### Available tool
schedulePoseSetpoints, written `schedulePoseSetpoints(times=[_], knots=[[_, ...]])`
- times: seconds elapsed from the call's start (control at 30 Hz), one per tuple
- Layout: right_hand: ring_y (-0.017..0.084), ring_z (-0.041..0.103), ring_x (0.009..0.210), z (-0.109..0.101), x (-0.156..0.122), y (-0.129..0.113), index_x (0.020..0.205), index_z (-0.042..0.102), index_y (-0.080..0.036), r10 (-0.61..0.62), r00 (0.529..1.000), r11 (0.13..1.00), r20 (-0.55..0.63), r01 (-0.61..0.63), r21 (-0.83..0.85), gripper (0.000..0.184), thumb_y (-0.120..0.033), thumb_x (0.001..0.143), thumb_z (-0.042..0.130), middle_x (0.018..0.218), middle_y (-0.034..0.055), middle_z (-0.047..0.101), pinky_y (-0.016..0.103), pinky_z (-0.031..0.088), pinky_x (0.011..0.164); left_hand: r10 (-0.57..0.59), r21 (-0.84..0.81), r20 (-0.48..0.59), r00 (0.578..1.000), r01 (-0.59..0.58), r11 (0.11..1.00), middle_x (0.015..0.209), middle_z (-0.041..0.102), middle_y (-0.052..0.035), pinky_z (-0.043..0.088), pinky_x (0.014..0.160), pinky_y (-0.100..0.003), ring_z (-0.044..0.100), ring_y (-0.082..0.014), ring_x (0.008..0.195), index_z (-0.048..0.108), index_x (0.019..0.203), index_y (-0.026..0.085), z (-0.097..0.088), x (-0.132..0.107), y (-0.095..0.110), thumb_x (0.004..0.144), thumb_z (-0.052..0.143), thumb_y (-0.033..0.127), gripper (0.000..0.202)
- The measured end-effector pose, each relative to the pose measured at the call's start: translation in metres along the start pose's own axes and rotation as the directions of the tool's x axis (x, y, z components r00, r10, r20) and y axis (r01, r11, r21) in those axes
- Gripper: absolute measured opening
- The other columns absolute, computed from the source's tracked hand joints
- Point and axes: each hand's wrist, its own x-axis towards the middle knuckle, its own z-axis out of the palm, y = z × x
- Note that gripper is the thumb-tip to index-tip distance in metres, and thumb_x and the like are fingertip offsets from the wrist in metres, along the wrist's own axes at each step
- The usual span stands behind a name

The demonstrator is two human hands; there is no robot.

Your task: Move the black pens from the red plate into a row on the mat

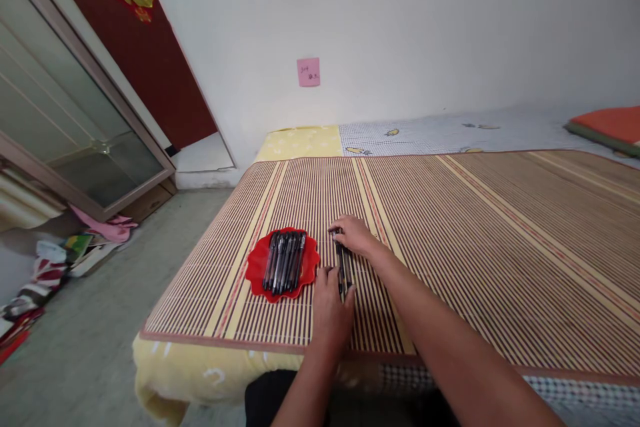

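Note:
A few black pens (343, 265) lie lengthwise on the striped bamboo mat (280, 320), between my two hands. My right hand (353, 235) curls over their far ends, fingers and thumb closed around them. At the near ends, my left hand (333, 310) has its fingers on the left side and its thumb on the right, with the pens between. The exact number of pens is partly hidden by my hands. Just left of my hands sits a red scalloped plate (253, 265), holding several black pens (285, 261) side by side.
The mat covers a bed with a yellow patterned sheet (300, 142). A pink note (309, 72) is stuck to the white wall. An orange and green folded cloth (607, 127) lies at the far right. Left, a glass-panelled door (75, 93) and pink slippers (113, 227) stand beyond the bed's edge.

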Motion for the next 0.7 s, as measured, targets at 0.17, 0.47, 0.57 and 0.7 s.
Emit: schedulePoseSetpoints(times=[0.17,0.47,0.57,0.7], knots=[[0.028,0.062,0.106,0.001,0.007,-0.001,0.102,0.078,-0.024,0.005,1.0,0.993,0.028,-0.002,-0.116,0.02,-0.02,0.084,0.07,0.109,0.0098,0.071,0.039,0.043,0.092,-0.004,-0.001,0.005,1.0,0.004,1.0,0.119,0.056,-0.0132,0.046,0.103,-0.046,0.055,-0.028,0.116,0.057,0.122,0.015,0.001,0.0,-0.001,0.087,0.06,0.017,0.035],[0.02,0.065,0.1,0.005,-0.006,0.02,0.107,0.074,-0.018,0.11,0.976,0.967,-0.186,-0.062,0.249,0.023,-0.02,0.089,0.06,0.11,0.009,0.072,0.032,0.048,0.089,0.039,-0.026,-0.021,0.999,-0.039,0.999,0.117,0.055,-0.0121,0.05,0.099,-0.043,0.057,-0.025,0.11,0.058,0.121,0.017,-0.004,-0.002,0.002,0.085,0.052,0.007,0.037],[0.021,0.066,0.097,0.001,-0.026,0.033,0.103,0.074,-0.017,0.189,0.962,0.94,-0.197,-0.12,0.32,0.022,-0.02,0.088,0.058,0.106,0.0101,0.073,0.034,0.05,0.088,0.048,-0.057,0.017,0.999,-0.047,0.997,0.116,0.053,-0.0105,0.048,0.102,-0.042,0.056,-0.0234,0.11,0.059,0.121,0.018,-0.007,-0.002,0.002,0.079,0.052,0.0,0.047],[0.022,0.068,0.093,-0.009,-0.064,0.041,0.099,0.074,-0.017,0.212,0.967,0.924,-0.144,-0.151,0.351,0.021,-0.023,0.085,0.059,0.1,0.0107,0.074,0.034,0.051,0.085,0.033,-0.013,0.08,0.996,-0.032,0.999,0.117,0.051,-0.0123,0.046,0.105,-0.041,0.054,-0.0244,0.112,0.061,0.123,0.014,-0.009,-0.001,-0.001,0.075,0.051,-0.002,0.051]])
